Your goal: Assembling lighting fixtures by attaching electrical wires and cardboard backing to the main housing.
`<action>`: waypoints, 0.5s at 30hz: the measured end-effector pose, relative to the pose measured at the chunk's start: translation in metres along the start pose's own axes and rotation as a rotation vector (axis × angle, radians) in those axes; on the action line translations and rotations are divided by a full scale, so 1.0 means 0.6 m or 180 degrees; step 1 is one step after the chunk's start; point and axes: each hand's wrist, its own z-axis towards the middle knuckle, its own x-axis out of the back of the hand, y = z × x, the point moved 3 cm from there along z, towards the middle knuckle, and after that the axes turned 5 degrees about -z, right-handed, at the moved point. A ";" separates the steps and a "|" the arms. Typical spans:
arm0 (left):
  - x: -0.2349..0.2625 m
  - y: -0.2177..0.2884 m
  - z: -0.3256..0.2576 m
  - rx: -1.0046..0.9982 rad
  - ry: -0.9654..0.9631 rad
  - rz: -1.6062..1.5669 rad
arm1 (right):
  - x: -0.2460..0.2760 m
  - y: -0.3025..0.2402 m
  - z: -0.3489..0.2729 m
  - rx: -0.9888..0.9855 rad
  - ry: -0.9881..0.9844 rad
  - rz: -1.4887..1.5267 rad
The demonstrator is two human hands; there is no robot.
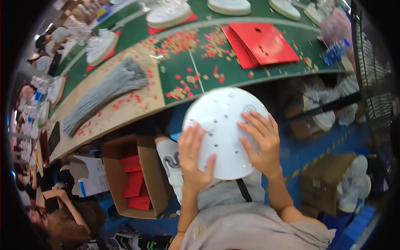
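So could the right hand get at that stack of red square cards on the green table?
Probably yes: the right hand rests on the white round disc, and nothing stands between it and the red square cards.

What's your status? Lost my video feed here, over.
Left hand and right hand both grip on white round plate, held over lap. Green bench ahead, grey wire bundle, red card stack. Nothing in the way.

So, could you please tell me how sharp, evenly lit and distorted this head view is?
In the head view, the white round plate and both hands, left and right, look fairly sharp; the green table edge bows with fisheye distortion; the rim darkens to black; lighting is bright, with faint glare on the plate.
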 end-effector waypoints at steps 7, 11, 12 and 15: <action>0.008 -0.037 0.002 0.0246 -0.0050 -0.0075 | -0.025 0.042 -0.057 -0.1128 0.0875 0.1473; 0.015 -0.045 -0.004 0.0220 0.0040 -0.0086 | -0.017 0.050 -0.096 -0.1792 0.0674 0.1823; 0.014 -0.045 -0.003 0.0185 0.0092 -0.0097 | -0.010 0.051 -0.099 -0.1714 0.0300 0.1343; 0.014 -0.045 0.006 0.0249 0.0149 -0.0108 | 0.020 0.044 -0.100 -0.1749 0.0385 0.1226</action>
